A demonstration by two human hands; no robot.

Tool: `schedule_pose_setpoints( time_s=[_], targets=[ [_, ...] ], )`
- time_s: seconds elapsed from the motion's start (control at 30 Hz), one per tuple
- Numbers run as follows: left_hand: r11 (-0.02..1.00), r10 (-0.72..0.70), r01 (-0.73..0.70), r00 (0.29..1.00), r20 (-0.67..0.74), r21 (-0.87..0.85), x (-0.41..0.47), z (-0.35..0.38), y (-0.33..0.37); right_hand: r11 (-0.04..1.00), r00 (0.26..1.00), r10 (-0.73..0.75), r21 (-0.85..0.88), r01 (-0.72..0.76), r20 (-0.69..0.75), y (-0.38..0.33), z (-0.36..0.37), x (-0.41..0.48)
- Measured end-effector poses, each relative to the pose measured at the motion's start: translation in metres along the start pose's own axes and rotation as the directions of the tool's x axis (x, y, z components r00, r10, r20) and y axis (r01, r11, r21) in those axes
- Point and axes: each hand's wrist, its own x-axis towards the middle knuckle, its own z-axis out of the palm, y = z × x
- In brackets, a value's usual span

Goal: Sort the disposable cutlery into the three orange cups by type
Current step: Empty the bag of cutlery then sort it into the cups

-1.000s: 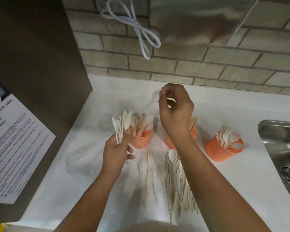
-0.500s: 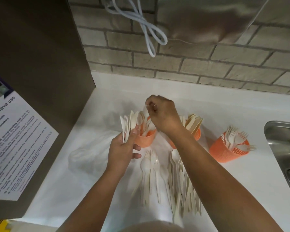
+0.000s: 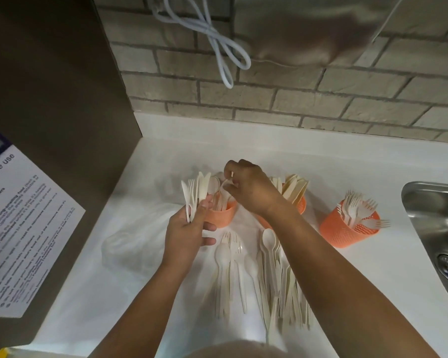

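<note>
Right hand (image 3: 251,189) first: a second ago I had it raised well above the cups with a spoon (image 3: 225,184) held up high; now it has come down and sits right over the mouth of the left orange cup (image 3: 221,215). The spoon has gone down with it, among the spoons already standing in that cup. My left hand (image 3: 186,236) has not moved from its place beside the cup and has kept its bundle.

The left orange cup lies directly beneath my right fingertips and just beside my left thumb. The middle orange cup (image 3: 301,205), full of knives (image 3: 295,186), is mostly hidden behind my right wrist. The right orange cup (image 3: 347,231), holding forks (image 3: 354,210), stands well apart to the right, near the sink (image 3: 440,218). The loose cutlery (image 3: 269,275), spoons and forks mixed, lies in a long pile on the white counter (image 3: 347,293) between my forearms, nearer to me than the cups.

My right hand is narrowed to a pinch: thumb and fingertips curl round the thin end of the spoon, the other fingers tucked in. My left hand grips a bundle of knives and forks (image 3: 198,189) upright, thumb pressed against it, the lower fingers sticking out straight toward the cup. A clear plastic bag (image 3: 130,246) lies crumpled to the left of that hand.
</note>
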Motion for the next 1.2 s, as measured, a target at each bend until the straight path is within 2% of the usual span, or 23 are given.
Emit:
schedule_pose_setpoints(
  time_s=[0.07, 0.17, 0.3, 0.4, 0.47, 0.5, 0.57, 0.63, 0.7, 0.87, 0.97, 1.07, 1.2],
  targets=[
    [1.0, -0.002, 0.002, 1.0, 0.001, -0.005, 0.001, -0.001, 0.001, 1.0, 0.999, -0.022, 0.018, 0.022, 0.023, -0.002, 0.001, 0.003],
    [1.0, -0.007, 0.007, 1.0, 0.018, -0.017, 0.0, -0.001, 0.004, 0.987, 0.999, 0.012, 0.158, -0.017, 0.03, -0.001, -0.001, 0.005],
    [0.999, 0.001, 0.0, 0.999, 0.037, -0.034, -0.001, -0.002, 0.005, 0.986, 0.998, 0.054, 0.155, -0.058, 0.03, -0.002, -0.005, 0.005],
    [0.999, 0.012, -0.011, 1.0, 0.023, -0.04, -0.002, -0.001, 0.01, 0.991, 0.996, -0.011, 0.13, 0.022, -0.088, -0.009, -0.009, 0.003],
    [0.998, 0.017, -0.014, 0.999, 0.05, -0.061, -0.004, 0.0, 0.015, 0.969, 0.986, 0.037, 0.246, 0.004, -0.164, -0.014, -0.017, 0.001],
    [0.997, 0.015, -0.01, 0.997, 0.079, -0.07, -0.005, 0.001, 0.017, 0.936, 0.985, 0.099, 0.348, -0.045, -0.138, -0.017, -0.022, -0.001],
    [0.995, 0.008, 0.01, 0.986, 0.167, -0.102, -0.008, 0.003, 0.021, 0.847, 0.985, 0.174, 0.507, -0.161, 0.022, -0.023, -0.032, -0.007],
    [0.99, -0.003, 0.036, 0.971, 0.24, -0.133, -0.011, 0.005, 0.023, 0.767, 0.974, 0.161, 0.601, -0.224, 0.157, -0.028, -0.033, -0.016],
    [0.99, -0.028, 0.066, 0.96, 0.278, -0.126, -0.013, 0.007, 0.023, 0.729, 0.979, 0.133, 0.653, -0.204, 0.157, -0.032, -0.026, -0.025],
    [0.993, -0.046, 0.078, 0.95, 0.309, -0.091, -0.019, 0.007, 0.019, 0.688, 0.978, 0.209, 0.707, -0.161, 0.02, -0.03, -0.011, -0.044],
    [0.995, -0.049, 0.075, 0.942, 0.333, -0.064, -0.023, 0.007, 0.014, 0.709, 0.951, 0.289, 0.693, -0.132, -0.114, -0.026, -0.017, -0.055],
    [0.994, -0.064, 0.091, 0.936, 0.346, -0.064, -0.027, 0.012, 0.008, 0.72, 0.88, 0.393, 0.685, -0.113, -0.268, -0.013, -0.034, -0.061],
    [0.993, -0.083, 0.104, 0.94, 0.332, -0.047, -0.03, 0.021, 0.004, 0.868, 0.767, 0.342, 0.495, -0.037, -0.543, 0.014, -0.077, -0.071]
  ],
)
